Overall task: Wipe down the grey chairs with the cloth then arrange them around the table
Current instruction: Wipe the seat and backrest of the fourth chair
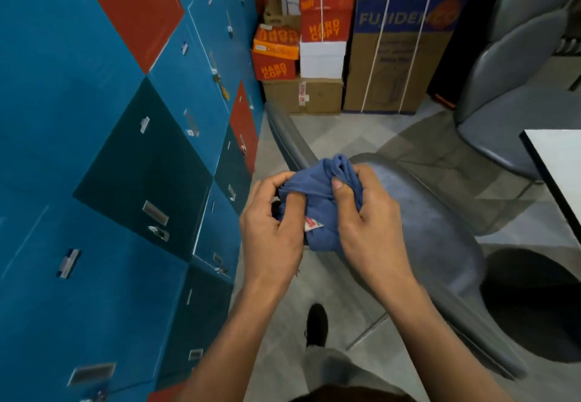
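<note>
A bunched blue cloth with a small red and white tag is held in front of me by both hands. My left hand grips its left side, fingers curled round the folds. My right hand pinches the right side, thumb on top. Directly below and to the right is a grey chair, its seat facing up and its curved backrest toward the lockers. More grey chairs stand stacked at the upper right. A white table corner shows at the right edge.
A wall of blue, red and dark teal lockers fills the left. Cardboard and orange paper boxes are piled at the back. A dark round object sits low on the right. My shoe stands on the grey tiled floor.
</note>
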